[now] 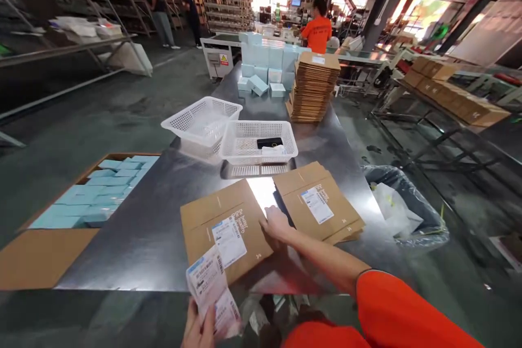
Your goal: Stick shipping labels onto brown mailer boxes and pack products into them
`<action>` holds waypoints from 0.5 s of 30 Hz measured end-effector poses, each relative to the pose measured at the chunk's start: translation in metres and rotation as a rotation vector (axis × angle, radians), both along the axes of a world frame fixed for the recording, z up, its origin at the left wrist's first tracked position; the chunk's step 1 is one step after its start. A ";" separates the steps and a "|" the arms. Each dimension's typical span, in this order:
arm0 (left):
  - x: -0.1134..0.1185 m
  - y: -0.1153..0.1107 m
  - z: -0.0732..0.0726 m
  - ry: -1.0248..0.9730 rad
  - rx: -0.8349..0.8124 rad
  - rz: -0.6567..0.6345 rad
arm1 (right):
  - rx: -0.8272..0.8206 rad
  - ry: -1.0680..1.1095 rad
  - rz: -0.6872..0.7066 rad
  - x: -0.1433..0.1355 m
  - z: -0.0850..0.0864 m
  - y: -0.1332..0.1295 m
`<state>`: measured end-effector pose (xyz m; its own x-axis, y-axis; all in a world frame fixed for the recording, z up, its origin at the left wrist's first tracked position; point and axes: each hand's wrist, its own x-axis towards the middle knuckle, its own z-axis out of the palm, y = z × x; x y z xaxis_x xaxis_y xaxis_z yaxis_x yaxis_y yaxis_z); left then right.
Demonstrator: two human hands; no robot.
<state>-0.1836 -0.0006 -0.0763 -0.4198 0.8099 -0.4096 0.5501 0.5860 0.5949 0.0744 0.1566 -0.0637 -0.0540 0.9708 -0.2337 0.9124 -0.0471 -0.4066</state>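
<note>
Right hand [276, 224] resting palm-down, fingers spread and flat, on right edge of flat brown cardboard mailer with white shipping label [225, 231], gripping nothing. Left hand [199, 329] at 6 o'clock, fingers closed and pinching small stack of white printed label sheets [212, 289], held upright just below that mailer. Second flat brown cardboard mailer with label [318, 202] lying at 2 o'clock from right hand, just beside it, on reflective steel table [134, 234]. Two white perforated plastic baskets [256, 141] sitting at 12 o'clock, touching each other. Stack of flattened brown cartons [314, 89] standing beyond, at 1 o'clock. Open carton of pale blue boxes [98, 193] lying at 9 o'clock on floor.
</note>
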 end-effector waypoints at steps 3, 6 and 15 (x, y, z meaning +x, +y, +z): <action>0.016 -0.005 0.029 0.000 0.013 0.001 | -0.061 0.063 0.009 0.014 0.016 0.011; 0.058 -0.005 0.058 -0.084 0.048 0.044 | 0.011 0.236 -0.092 0.062 0.029 0.001; 0.186 0.011 0.047 -0.774 -0.088 0.049 | 0.088 0.177 -0.319 0.310 0.044 -0.029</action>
<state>0.0026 0.0106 -0.0291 -0.0225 0.7485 -0.6627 -0.0303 0.6621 0.7488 0.3844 0.1277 -0.0195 0.2226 0.9612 -0.1630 0.7726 -0.2758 -0.5718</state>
